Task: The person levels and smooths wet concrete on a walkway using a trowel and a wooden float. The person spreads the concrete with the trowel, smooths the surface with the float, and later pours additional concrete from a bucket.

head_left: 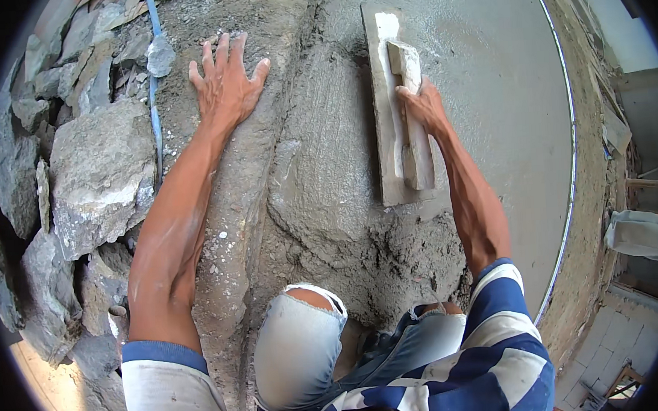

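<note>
One wooden float (393,119), a long flat board with one handle, is lying on the wet grey cement surface (480,83). The right hand (422,105) is gripping that handle, fingers closed around it. The left hand (225,82) is pressing flat, all five fingers spread, holding nothing, on the rough cement ridge (238,203). One blue hose (155,103) is running beside the piled grey rocks (94,182).

Grey wet cement (480,83) surrounds a cement-smeared grey wooden float (395,111). Left of the float: pale grey rocks (94,182), a blue pipe (155,103). Below it: blue-and-white striped sleeves (500,300).
</note>
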Available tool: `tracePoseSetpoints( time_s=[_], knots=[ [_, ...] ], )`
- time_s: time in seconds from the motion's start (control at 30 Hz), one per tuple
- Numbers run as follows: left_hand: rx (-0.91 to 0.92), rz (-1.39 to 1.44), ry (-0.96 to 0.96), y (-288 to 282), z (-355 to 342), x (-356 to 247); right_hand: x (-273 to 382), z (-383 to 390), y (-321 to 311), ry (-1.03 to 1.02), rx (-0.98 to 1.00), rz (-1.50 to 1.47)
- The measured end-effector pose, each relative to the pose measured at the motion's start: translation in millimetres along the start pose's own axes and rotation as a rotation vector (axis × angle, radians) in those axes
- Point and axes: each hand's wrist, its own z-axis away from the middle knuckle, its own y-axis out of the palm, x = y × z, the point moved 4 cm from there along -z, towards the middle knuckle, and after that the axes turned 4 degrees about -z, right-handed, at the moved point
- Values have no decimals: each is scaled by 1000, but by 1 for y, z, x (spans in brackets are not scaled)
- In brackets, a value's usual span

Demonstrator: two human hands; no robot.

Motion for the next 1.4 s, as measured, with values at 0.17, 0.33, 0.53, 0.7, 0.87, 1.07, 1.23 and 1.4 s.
tracePoseSetpoints(
  time_s=[0.17, 0.33, 0.53, 0.7, 0.87, 1.07, 1.23, 1.4],
  knots=[
    [-22, 48, 32, 3, -10, -14, -13, -95, 18, -81, 133, 349],
    [-71, 43, 54, 7, -2, 4, -32, -70, 38, -193, 274, 292],
    [-75, 46, 126, 13, -8, 0, -48, -12, 41, -275, 345, 311],
    [-19, 87, 64, 11, -11, 1, -37, 56, 42, -271, 302, 242],
    [44, 36, 44, 6, -13, -9, -45, 122, 46, -262, 367, 186],
    [70, 32, 44, 5, -9, -16, -53, 223, 53, -419, 420, 96],
    [71, 77, 24, -12, -6, -22, -58, 319, 27, -272, 762, 245],
    [99, 35, -7, -10, -4, -8, -44, 298, -9, -198, 637, 256]
  ],
)
